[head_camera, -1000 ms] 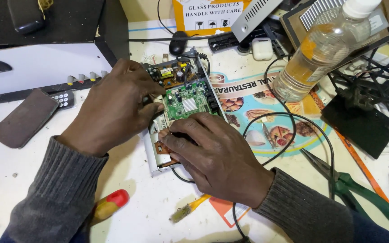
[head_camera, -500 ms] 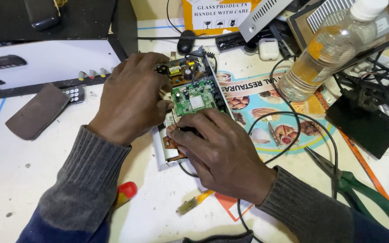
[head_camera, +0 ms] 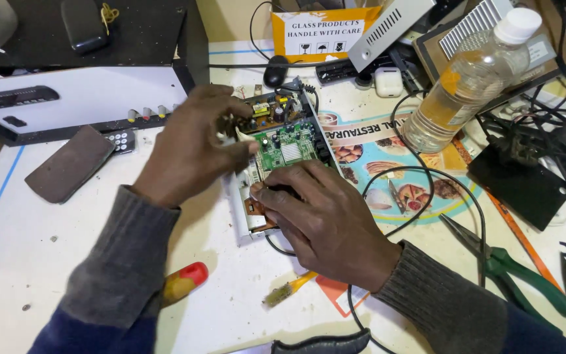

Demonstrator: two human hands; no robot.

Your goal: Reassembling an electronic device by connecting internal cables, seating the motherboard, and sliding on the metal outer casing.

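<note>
White and cluttered, the workbench (head_camera: 47,262) carries a white-topped player unit (head_camera: 67,98) at the far left, a clear plastic bottle (head_camera: 466,78) lying tilted at the far right, and green-handled pliers (head_camera: 512,269) near the right edge. Between both hands lies an opened white set-top case (head_camera: 240,216) holding a green circuit board (head_camera: 283,147), its long axis running away from the person. From the left, the left hand (head_camera: 191,151) curls over the board's edge, fingertips pinched on something small I cannot make out. Nearer the body, the right hand (head_camera: 329,223) presses flat on the case's near end, fingers spread. A red-handled screwdriver (head_camera: 185,282) lies beside the left sleeve.
</note>
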